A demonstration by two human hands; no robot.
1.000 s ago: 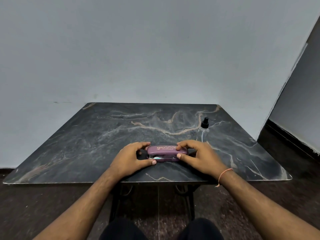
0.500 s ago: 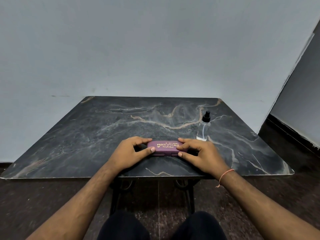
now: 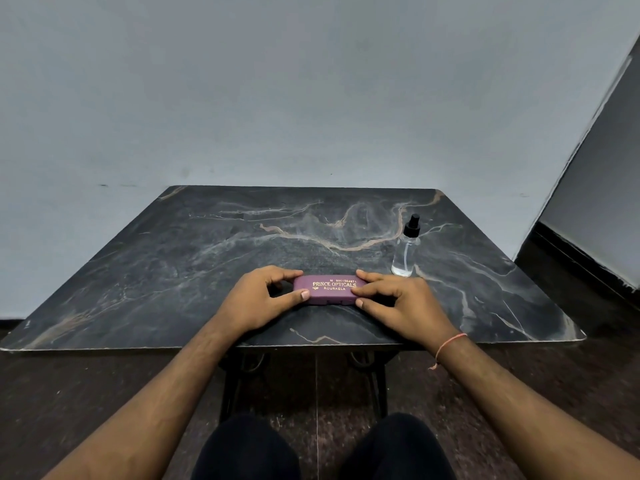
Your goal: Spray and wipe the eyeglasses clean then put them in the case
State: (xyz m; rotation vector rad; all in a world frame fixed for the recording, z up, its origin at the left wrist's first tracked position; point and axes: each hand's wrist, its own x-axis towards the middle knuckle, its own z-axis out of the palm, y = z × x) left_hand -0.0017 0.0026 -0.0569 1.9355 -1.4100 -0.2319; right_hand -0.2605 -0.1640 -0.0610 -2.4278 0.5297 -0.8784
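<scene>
A purple eyeglass case point(image 3: 329, 290) with gold lettering lies closed on the dark marble table point(image 3: 173, 271), near its front edge. My left hand point(image 3: 258, 299) grips the case's left end between thumb and fingers. My right hand point(image 3: 401, 304) grips its right end the same way. A clear spray bottle point(image 3: 406, 252) with a black nozzle stands upright just behind and to the right of my right hand. No eyeglasses and no cloth are visible.
The table stands against a plain grey wall point(image 3: 311, 98). Dark floor point(image 3: 69, 393) lies in front of and to the right of the table. My knees point(image 3: 322, 448) and the table's black metal frame point(image 3: 235, 382) are below its front edge.
One second ago the case's lid stood slightly ajar with something shiny inside; now the lid is pressed fully down. Both hands stay at its ends.
</scene>
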